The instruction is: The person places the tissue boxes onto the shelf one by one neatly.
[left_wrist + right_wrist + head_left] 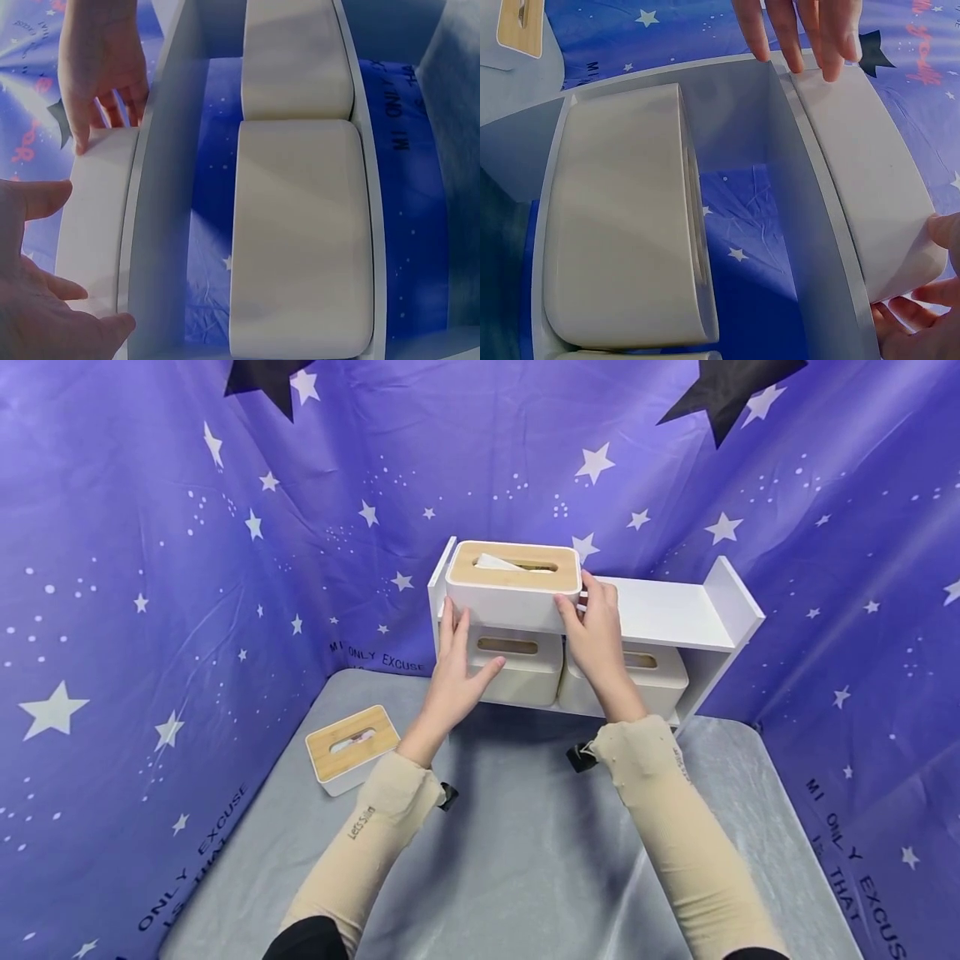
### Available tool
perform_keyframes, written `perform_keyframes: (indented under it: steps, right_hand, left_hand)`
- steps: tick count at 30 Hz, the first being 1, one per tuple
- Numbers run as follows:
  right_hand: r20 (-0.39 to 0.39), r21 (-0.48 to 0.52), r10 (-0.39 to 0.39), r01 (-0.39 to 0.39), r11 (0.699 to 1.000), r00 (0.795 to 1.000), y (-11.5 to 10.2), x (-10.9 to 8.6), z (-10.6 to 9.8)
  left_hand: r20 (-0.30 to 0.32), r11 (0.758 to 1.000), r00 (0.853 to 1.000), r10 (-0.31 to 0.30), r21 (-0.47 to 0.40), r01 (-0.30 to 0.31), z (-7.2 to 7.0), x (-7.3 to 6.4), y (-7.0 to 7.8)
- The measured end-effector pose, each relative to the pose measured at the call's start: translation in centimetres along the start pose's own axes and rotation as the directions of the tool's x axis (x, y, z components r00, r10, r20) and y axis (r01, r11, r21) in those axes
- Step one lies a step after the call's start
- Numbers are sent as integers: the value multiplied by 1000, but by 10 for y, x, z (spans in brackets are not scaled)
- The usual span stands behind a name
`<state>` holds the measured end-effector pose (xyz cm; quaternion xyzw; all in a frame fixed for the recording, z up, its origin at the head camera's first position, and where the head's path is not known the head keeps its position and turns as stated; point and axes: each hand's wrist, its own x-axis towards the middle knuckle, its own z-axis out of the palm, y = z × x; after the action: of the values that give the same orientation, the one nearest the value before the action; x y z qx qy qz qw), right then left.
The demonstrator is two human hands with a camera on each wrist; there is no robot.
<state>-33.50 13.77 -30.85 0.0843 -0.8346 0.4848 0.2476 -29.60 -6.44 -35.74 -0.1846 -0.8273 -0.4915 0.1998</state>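
A white tissue box (513,603) with a wooden lid stands on the left part of the upper tier of a white shelf (663,610); a white tissue pokes from its slot. My right hand (600,635) grips the right end of this box, thumb on the front and fingers round the side. With fingers fairly straight, my left hand (453,685) touches the front near the left end, thumb spread away. Below, two more white boxes sit side by side on the lower tier, a left box (525,681) and a right box (663,681).
On the grey cloth-covered table (517,860), a separate wooden-lidded tissue box (330,753) lies left of my left forearm. Behind the shelf hangs a purple curtain (480,443) with stars. The shelf's raised right side panel (731,602) bounds its upper tier.
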Motion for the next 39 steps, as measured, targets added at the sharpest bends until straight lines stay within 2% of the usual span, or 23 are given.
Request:
perform_keyframes:
  steps: [7,13,20,24,29,39]
  right_hand:
    - [27,9,-8,8,1000,1000,0,-6,1]
    - [49,2,-40,40,999,998,0,-13,0]
    - [66,22,-58,57,998,996,0,-27,-4]
    - [62,37,-79,77,996,995,0,-39,-3]
    - [55,68,-91,87,994,994,4,-51,0]
    - [47,145,-122,114,983,991,13,-70,8]
  left_hand:
    - [43,1000,999,-25,-4,25,-6,4,-3]
    - [52,999,998,-38,-9,39,-11,4,-6]
    - [73,999,997,-34,-30,37,-14,-10,-10]
    - [76,997,997,-31,-75,37,-16,-18,-14]
    - [97,990,993,-60,-121,72,-20,-28,-20]
    - [97,981,988,-121,-138,134,-28,-49,-41]
